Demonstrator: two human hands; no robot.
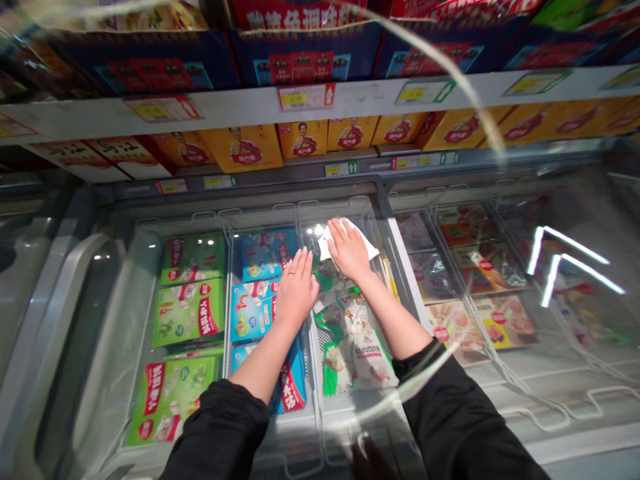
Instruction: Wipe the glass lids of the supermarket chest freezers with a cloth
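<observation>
My right hand (pixel 349 250) presses a folded white cloth (pixel 371 251) against the glass lid (pixel 270 193) of a chest freezer. Its fingers lie over the cloth, and part of the cloth is hidden beneath them. To the left, my left hand (pixel 298 288) rests on the same glass with its fingers stretched out and nothing in it. Under the lid, near my left hand, are blue packages (pixel 254 310). White and green bags (pixel 363 343) lie below the glass between my forearms.
Green packages (pixel 190 310) fill the left basket. Beyond the lid's right frame (pixel 407 267), more packages (pixel 493 260) show under another glass pane. A shelf of yellow boxes (pixel 250 148) with price tags (pixel 306 97) runs along the back. Bright light reflections cross the right glass.
</observation>
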